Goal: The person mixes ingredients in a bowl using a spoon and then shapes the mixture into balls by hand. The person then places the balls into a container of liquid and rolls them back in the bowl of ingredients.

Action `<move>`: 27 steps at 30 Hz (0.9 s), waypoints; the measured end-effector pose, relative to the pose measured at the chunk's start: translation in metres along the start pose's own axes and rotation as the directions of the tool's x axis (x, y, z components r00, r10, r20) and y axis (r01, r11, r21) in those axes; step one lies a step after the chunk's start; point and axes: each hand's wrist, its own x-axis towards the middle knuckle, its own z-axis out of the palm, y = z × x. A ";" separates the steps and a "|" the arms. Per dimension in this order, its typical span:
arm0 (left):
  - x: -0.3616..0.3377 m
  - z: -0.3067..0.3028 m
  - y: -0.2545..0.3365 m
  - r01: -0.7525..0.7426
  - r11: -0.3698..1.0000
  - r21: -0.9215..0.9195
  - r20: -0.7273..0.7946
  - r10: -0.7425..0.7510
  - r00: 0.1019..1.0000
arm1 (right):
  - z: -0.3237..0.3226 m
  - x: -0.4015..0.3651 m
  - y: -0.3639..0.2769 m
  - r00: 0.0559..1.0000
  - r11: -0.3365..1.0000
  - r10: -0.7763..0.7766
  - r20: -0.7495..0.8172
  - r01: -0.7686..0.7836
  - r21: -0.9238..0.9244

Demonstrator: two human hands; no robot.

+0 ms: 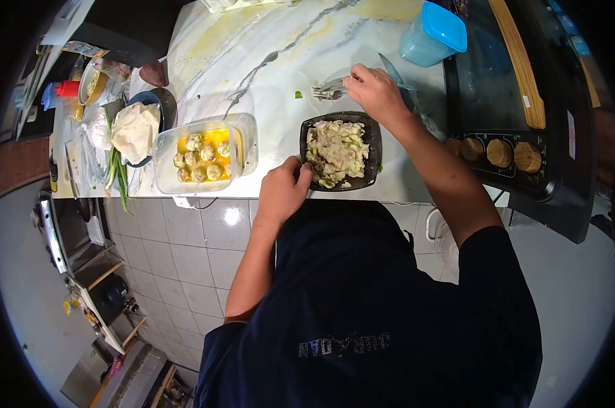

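A black square bowl of pale chopped filling with green bits stands at the counter's front edge. My left hand grips the bowl's left rim between thumb and fingers. Above the bowl, my right hand is closed on a fork, whose tines point left and carry a little filling. Left of my left hand sits a clear plastic container with several round pieces in yellow liquid.
Pale flat wrappers rest on a dark plate at the left, beside green onions. A blue-lidded container stands at the back right. An oven with wooden knobs borders the counter's right side.
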 end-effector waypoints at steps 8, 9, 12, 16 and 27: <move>-0.001 0.003 -0.009 -0.039 0.999 -0.013 -0.037 0.038 0.999 | 0.012 -0.009 0.001 0.999 0.999 0.050 -0.005 -0.050 0.022; -0.001 0.004 -0.008 -0.040 0.999 -0.016 -0.038 0.040 0.998 | 0.011 -0.010 0.002 0.999 0.999 0.050 -0.006 -0.050 0.020; -0.002 0.003 -0.006 -0.019 1.000 -0.025 -0.048 0.017 0.999 | 0.009 -0.013 0.005 0.997 0.995 0.071 0.002 -0.071 0.076; -0.002 -0.001 -0.002 0.015 1.000 0.010 -0.017 -0.015 1.000 | 0.000 -0.018 0.004 0.996 0.986 0.093 0.000 -0.092 0.136; 0.007 -0.001 -0.010 -0.062 0.998 0.000 -0.019 0.062 0.998 | -0.053 -0.017 -0.043 0.867 0.819 0.497 -0.024 -0.460 0.342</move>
